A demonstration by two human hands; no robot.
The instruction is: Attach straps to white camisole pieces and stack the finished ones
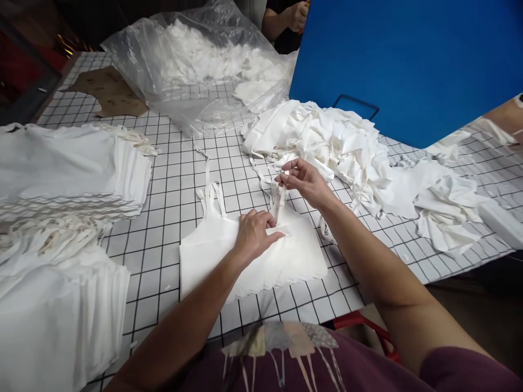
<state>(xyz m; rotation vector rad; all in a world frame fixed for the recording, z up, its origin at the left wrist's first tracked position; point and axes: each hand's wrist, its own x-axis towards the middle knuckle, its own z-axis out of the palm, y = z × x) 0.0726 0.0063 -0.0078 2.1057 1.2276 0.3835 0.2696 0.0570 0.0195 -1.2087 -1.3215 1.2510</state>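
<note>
A white camisole (253, 267) with thin shoulder straps lies spread on the checked tablecloth in front of me. My left hand (255, 234) rests on its upper part, thumb and index finger apart beside the base of the right-side strap. Just above, my right hand (304, 182) pinches that shoulder strap (281, 204) between thumb and fingers and holds it up off the cloth. The left-side strap (210, 196) lies loose, its end trailing toward the far side.
Neat stacks of white garments (65, 169) stand at left. A rumpled heap of white garments (322, 136) lies beyond my right hand. Farther back are a clear plastic bag (196, 60) of white pieces, a brown pattern piece (110, 92), a large blue panel (400, 60) and another person's hand (297, 16).
</note>
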